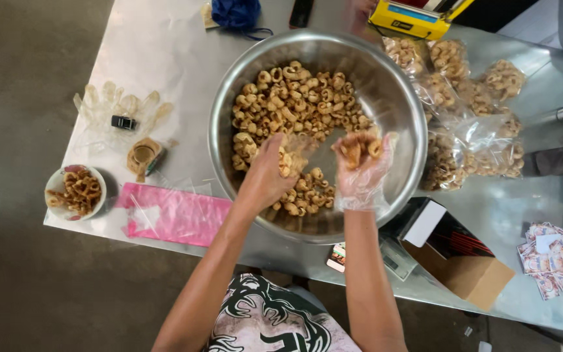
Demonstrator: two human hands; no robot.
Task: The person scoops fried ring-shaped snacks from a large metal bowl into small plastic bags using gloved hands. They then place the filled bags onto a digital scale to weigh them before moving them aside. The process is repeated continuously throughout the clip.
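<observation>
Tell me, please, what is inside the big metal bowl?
The metal bowl holds many fried curled snacks. Both hands, the left hand and the gloved right hand, grasp some. The bottom under the heap is covered.

Crunchy snack rings in a big shiny bowl

The metal bowl (pixel 395 98) is round and sits on the silver table. It is partly full of golden-brown snack rings (pixel 298 98), piled mostly at the far side. A small clear bag (pixel 298 146) is held open over the bowl with a few rings inside. A handful of rings (pixel 358 148) sits in the gloved palm, just beside it.
</observation>
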